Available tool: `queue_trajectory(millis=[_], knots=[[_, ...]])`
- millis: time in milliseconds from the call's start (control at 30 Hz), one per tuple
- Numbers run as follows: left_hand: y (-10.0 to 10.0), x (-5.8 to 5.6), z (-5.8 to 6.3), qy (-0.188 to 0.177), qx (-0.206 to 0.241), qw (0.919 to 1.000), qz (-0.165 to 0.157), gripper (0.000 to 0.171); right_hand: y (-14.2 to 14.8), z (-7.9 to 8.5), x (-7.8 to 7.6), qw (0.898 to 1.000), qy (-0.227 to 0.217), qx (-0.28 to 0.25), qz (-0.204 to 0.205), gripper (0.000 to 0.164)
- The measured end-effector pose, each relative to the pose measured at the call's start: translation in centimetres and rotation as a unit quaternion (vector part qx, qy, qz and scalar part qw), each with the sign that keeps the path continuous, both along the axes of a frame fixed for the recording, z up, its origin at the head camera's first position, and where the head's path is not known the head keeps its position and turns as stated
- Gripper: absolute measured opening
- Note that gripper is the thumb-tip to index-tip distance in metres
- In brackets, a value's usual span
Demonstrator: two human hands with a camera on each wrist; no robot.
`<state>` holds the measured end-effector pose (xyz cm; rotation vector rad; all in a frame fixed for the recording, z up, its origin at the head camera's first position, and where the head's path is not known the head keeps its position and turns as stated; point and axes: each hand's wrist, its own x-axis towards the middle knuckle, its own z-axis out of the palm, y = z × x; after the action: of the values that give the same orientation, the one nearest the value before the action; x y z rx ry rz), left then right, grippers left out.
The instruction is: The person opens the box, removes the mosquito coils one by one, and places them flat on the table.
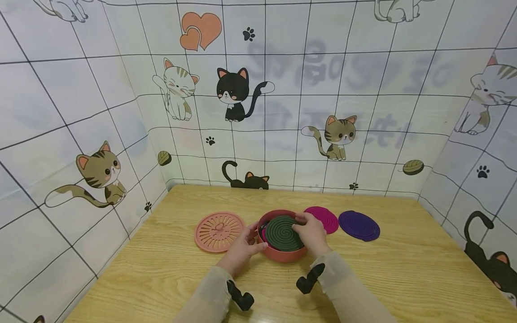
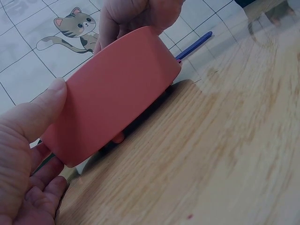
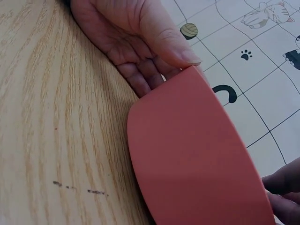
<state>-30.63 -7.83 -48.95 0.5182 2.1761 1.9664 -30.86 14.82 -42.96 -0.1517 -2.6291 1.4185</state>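
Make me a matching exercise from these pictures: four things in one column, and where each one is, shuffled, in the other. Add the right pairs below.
Things
1. Bowl
2. Green mat
3. Peach disc
4. Purple mat

Places, as the head view shows them
A. To the left of the bowl
B. To the right of the bowl, apart from it
C. Gripped at its side by the left hand
D. At the bowl's mouth

Right pairs
1-C, 2-D, 3-A, 4-B
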Motion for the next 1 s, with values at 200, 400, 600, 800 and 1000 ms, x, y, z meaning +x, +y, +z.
queue_trajectory(millis=[200,400,600,800,1000], knots=[[0.0,0.0,0.0,-0.008,0.009,0.9999,0.0,0.077,0.1,0.2,0.0,0.999,0.005,-0.044,0.003,0.04],[0.0,0.1,0.1,-0.015,0.015,0.9998,0.0,0.079,0.2,0.5,-0.2,0.994,0.022,-0.105,0.021,0.043],[0.1,0.0,0.1,-0.024,0.023,0.9994,-0.001,0.079,0.4,0.8,-0.5,0.985,0.009,-0.17,0.028,0.047],[0.1,0.0,0.2,-0.018,0.03,0.9994,-0.003,0.077,0.8,0.6,-0.6,0.981,-0.007,-0.192,0.033,0.051],[0.1,0.2,0.1,-0.018,0.026,0.9995,-0.002,0.077,1.1,0.2,-0.7,0.975,-0.016,-0.218,0.04,0.051]])
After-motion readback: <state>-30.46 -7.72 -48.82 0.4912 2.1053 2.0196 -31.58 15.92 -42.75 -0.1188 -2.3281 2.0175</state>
